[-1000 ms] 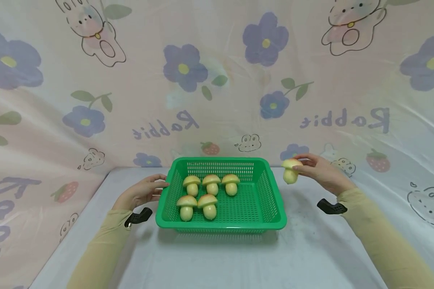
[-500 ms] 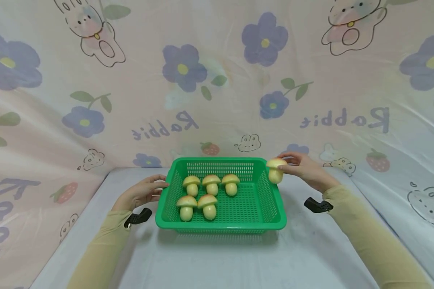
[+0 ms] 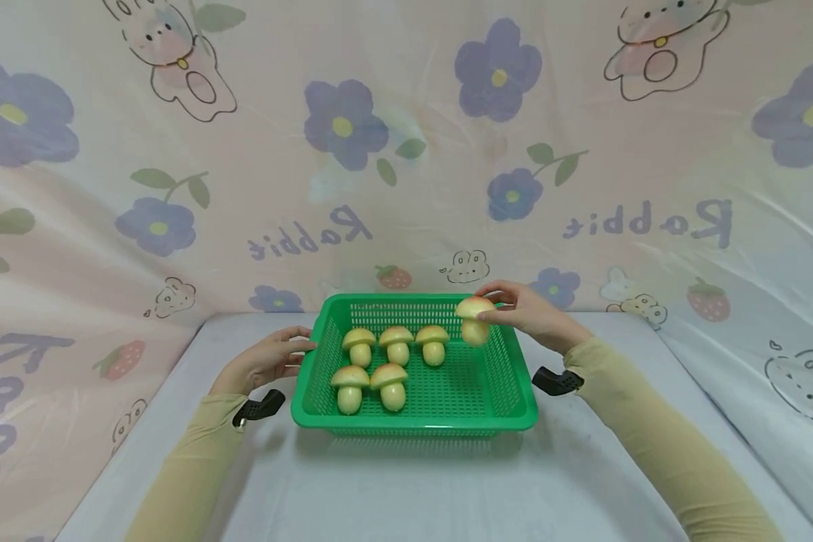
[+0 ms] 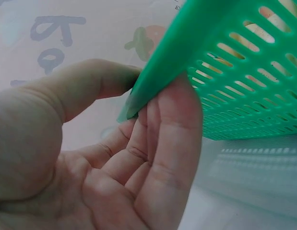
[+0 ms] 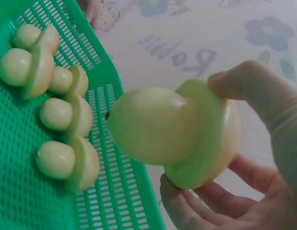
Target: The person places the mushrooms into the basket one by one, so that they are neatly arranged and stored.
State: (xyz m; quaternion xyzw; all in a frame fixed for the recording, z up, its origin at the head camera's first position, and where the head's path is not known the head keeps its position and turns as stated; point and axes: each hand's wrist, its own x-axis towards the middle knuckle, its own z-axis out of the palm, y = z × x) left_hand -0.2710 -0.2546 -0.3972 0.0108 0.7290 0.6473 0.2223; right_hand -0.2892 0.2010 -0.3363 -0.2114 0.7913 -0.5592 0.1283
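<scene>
A toy mushroom (image 3: 475, 322) with a yellow-orange cap and pale stem is pinched by its cap in my right hand (image 3: 525, 312). It hangs upright over the right back part of a green plastic basket (image 3: 413, 423), apart from the mushrooms inside. In the right wrist view the thumb presses one side of the cap (image 5: 227, 136) and the fingertips the other. My left hand (image 3: 266, 361) grips the basket's left rim (image 4: 160, 57), thumb on top and fingers underneath. Several similar mushrooms (image 3: 393, 388) stand in two rows in the basket's left and middle part.
The basket stands on a table with a white cloth (image 3: 406, 489). A patterned curtain (image 3: 420, 218) with flowers and rabbits hangs close behind it and at both sides. Each wrist wears a black camera mount (image 3: 558, 382).
My right hand has moved left with the mushroom, from beside the basket across its right rim to above its inside. The left hand and the basket have stayed in place.
</scene>
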